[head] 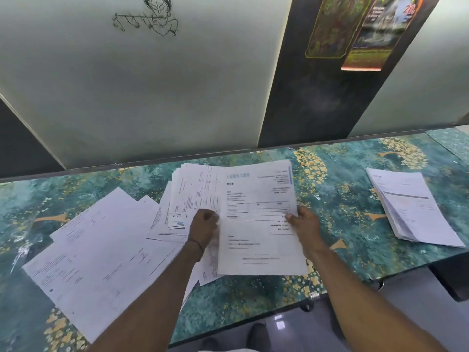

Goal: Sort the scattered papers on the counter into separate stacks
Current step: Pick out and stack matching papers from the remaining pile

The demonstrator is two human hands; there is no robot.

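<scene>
Scattered white papers [101, 250] centre-left; squared stack [411, 207] right.

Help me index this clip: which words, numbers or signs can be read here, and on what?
"20" in red, rest blurred: orange poster.
Held sheet: print too blurred to read.
Scattered papers, right stack: print too small to read.
Green poster: blurred.
Wall drawing: no words.
</scene>
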